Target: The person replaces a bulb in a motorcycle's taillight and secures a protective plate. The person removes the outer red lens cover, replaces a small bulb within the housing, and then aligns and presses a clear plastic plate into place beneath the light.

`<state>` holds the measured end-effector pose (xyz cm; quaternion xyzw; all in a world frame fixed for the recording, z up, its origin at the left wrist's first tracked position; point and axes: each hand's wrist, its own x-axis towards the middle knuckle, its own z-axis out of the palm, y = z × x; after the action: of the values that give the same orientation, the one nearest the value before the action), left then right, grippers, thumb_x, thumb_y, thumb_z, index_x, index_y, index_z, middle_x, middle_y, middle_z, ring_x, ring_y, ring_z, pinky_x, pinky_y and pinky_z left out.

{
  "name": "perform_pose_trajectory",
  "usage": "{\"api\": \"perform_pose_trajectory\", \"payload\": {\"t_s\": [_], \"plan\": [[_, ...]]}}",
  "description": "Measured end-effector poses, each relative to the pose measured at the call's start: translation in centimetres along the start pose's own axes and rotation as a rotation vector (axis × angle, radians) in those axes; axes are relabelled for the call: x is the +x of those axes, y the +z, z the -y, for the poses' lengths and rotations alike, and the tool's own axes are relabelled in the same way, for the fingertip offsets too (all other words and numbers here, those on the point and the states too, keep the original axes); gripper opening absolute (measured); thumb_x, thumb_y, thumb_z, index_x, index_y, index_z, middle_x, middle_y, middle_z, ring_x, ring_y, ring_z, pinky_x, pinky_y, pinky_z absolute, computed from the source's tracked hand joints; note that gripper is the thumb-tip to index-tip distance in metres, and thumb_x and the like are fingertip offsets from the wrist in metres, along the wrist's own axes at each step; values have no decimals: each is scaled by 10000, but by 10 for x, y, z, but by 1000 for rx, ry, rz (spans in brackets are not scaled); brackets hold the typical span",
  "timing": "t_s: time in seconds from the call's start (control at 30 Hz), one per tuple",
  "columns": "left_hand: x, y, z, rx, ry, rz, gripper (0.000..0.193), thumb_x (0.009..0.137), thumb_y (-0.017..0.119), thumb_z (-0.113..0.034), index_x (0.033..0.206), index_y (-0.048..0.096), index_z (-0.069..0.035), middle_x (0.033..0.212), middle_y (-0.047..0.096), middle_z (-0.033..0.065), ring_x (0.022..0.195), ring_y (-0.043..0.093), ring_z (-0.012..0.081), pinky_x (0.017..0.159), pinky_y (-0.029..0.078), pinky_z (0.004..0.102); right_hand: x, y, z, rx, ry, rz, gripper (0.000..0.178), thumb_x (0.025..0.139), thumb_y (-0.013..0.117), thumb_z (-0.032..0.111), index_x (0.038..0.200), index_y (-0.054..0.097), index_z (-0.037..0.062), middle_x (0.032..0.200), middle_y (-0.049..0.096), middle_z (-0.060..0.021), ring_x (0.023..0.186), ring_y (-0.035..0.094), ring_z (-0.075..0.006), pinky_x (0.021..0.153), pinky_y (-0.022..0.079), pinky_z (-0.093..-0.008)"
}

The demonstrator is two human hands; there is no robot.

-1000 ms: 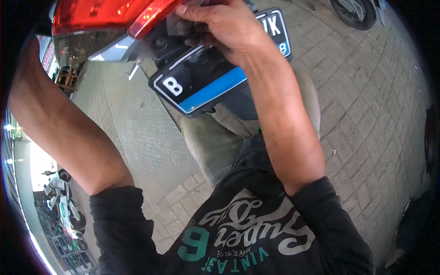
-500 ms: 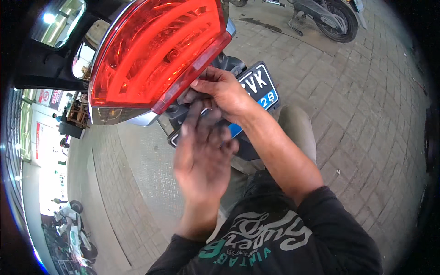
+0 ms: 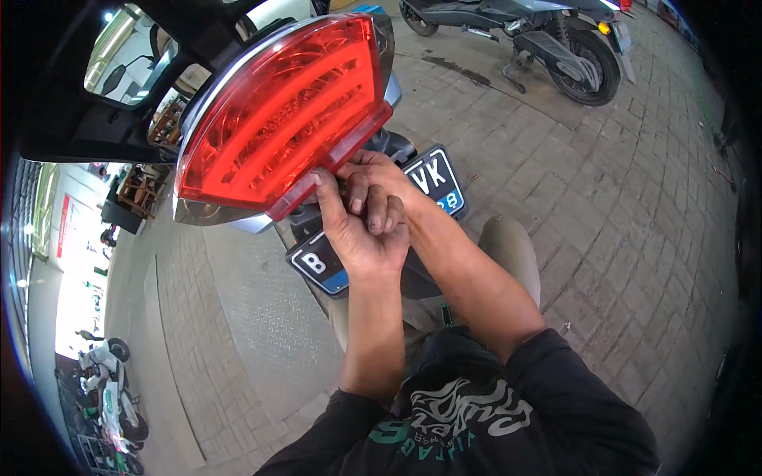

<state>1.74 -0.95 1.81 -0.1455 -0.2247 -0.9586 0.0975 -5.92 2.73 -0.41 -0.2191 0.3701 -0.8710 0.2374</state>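
Note:
A large red tail light [image 3: 286, 119] juts from the back of a motorbike, with a narrow red strip [image 3: 349, 147] along its lower edge. My left hand [image 3: 365, 230] is turned palm up just below it, fingers curled in and smudged dark, the thumb against the strip. Close beside it, my right hand [image 3: 385, 176] reaches under the strip with bent fingers, partly covered by the left hand. What the fingers of either hand hold, if anything, is hidden. Below both hands is a black number plate [image 3: 313, 264] with a blue band, its middle covered by my left hand and wrist.
Another motorbike [image 3: 556, 47] is parked on the paving [image 3: 619, 238] at the far right. Toward the lower left stands a white and green two-wheeler [image 3: 115, 389]. A ridged metal plate [image 3: 266, 309] lies on the ground left of my arms. Dark framework [image 3: 87, 135] borders the upper left.
My left hand, blurred and below the light before, has risen to its lower edge and curled its fingers. My right hand stays under the strip. The view has shifted, showing more of the parked motorbike.

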Motion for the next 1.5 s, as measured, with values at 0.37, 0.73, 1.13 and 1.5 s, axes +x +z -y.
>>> {"api": "perform_pose_trajectory", "payload": {"t_s": [0.37, 0.73, 1.13, 1.5], "plan": [[-10, 4, 2, 273, 70, -143, 175, 909, 506, -327, 880, 459, -161, 520, 299, -58, 325, 299, 62, 315, 267, 201, 9, -16, -19, 145, -36, 106, 274, 859, 544, 78, 1114, 508, -15, 989, 600, -94, 783, 595, -150, 704, 478, -235], [-2, 15, 16, -65, 215, -153, 127, 864, 523, -223, 843, 554, -101, 623, 420, -61, 455, 316, 79, 451, 256, 225, 19, -14, -10, 280, -93, 230, 173, 866, 577, 127, 1012, 543, 39, 766, 600, -48, 568, 545, -107, 508, 442, -189], [-5, 11, 3, 18, 84, -6, 102, 860, 448, -121, 823, 483, -32, 526, 295, -51, 382, 297, 70, 404, 284, 212, 11, -6, -5, 424, -2, 177, 239, 866, 561, 107, 1076, 508, 6, 854, 615, -76, 683, 595, -154, 627, 483, -233], [-16, 13, -4, 115, 40, -49, 64, 868, 438, -107, 819, 471, -129, 506, 275, -56, 362, 299, 62, 379, 290, 205, 11, 3, -12, 175, -273, -13, 189, 893, 519, 71, 1071, 555, 18, 981, 618, -73, 825, 598, -141, 732, 480, -242]]}}
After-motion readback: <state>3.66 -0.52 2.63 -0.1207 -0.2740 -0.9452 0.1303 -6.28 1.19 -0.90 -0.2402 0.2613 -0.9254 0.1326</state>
